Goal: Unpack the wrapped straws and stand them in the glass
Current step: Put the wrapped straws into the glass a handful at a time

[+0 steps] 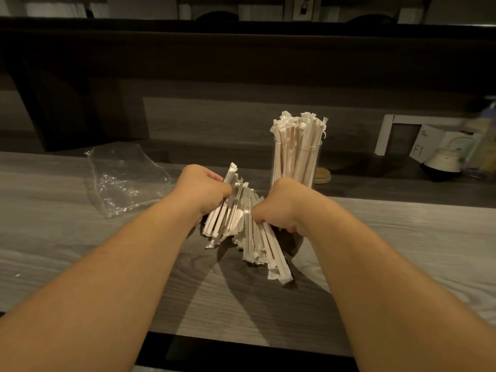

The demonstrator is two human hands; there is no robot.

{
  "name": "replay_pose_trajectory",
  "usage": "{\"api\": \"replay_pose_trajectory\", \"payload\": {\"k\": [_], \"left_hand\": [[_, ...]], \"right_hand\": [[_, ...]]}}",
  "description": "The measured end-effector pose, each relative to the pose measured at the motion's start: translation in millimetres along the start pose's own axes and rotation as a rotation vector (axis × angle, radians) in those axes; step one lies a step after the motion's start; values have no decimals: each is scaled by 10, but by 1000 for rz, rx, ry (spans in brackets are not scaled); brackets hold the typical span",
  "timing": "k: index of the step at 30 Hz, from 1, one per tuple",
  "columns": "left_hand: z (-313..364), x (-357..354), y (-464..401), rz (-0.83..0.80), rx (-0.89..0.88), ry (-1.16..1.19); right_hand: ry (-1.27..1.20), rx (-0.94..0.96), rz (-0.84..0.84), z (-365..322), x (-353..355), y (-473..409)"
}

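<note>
Your left hand (206, 191) and right hand (281, 208) each clutch loose straws (241, 218), long axes fanned away from you; the glass (296, 162) stands just beyond the right grip, probably nearer it.

1 head-worn view looks forward and down (close) over the counter (80, 264).

Dim warm indoor light, forearm shadows crossing the counter (80, 264) — glints on the plastic wrap (126, 181), blurred right edge, wide-angle bowing at borders.
</note>
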State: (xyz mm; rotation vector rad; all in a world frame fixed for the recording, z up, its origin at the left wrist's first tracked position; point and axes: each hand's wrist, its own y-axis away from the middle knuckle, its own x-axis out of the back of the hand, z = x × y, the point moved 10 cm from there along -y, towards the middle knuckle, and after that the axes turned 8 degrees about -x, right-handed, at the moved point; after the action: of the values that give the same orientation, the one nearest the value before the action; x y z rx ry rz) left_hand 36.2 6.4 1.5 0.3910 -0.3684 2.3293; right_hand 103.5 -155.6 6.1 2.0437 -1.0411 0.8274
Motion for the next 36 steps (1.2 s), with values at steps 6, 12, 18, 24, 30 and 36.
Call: {"api": "replay_pose_trajectory", "payload": {"k": [6,12,18,24,30,36], "left_hand": [[11,10,-7,15,-5,25],[21,-20,-23,11,-40,24],[32,-23,-41,16,-60,38],[101,18,-43,52,-103,57],[149,26,-72,88,-109,176],[269,20,-29,75,-171,258]], "right_hand": [[-24,-23,23,54,32,-34],[20,37,74,-56,24,6],[40,31,65,-65,-9,21],[-37,11,46,-3,83,31],[-221,109,18,-78,149,66],[-268,303,34,-296,178,143]]}}
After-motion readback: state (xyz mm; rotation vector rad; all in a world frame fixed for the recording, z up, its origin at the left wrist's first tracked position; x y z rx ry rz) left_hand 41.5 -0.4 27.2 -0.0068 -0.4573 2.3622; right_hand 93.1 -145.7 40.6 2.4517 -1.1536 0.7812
